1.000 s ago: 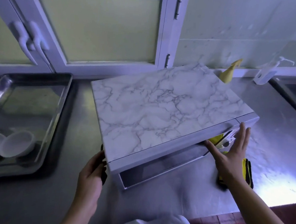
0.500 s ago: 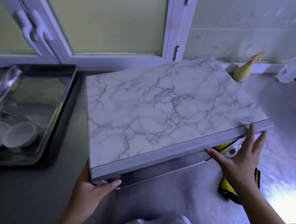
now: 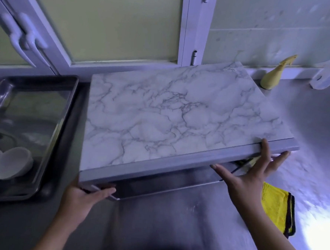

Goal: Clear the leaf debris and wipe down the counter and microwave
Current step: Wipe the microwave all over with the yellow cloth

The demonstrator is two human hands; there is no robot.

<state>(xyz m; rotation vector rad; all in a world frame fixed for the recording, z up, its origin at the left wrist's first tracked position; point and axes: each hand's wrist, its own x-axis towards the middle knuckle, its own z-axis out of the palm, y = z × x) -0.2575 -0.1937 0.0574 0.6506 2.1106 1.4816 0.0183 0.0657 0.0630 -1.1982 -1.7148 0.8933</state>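
Note:
The microwave point(image 3: 172, 113), its top covered in white marble pattern, stands on the steel counter point(image 3: 173, 226) close to the window wall. My left hand point(image 3: 84, 197) grips its front left bottom corner, thumb across the front edge. My right hand point(image 3: 254, 174) presses flat against the front right face, fingers spread and straight, one fingertip on the top edge. A yellow cloth with black trim point(image 3: 279, 207) lies on the counter just right of my right wrist. No leaf debris shows.
A steel tray point(image 3: 63, 130) holding two white bowls point(image 3: 11, 163) sits left of the microwave. A yellow spray bottle point(image 3: 273, 75) and a white bottle point(image 3: 327, 76) stand at the back right. White-framed windows point(image 3: 108, 24) run behind. A sink edge shows far right.
The microwave has turned and slid back toward the window wall, squarer to the counter. My left hand moved from its left side to the front left corner; my right hand stays on the front.

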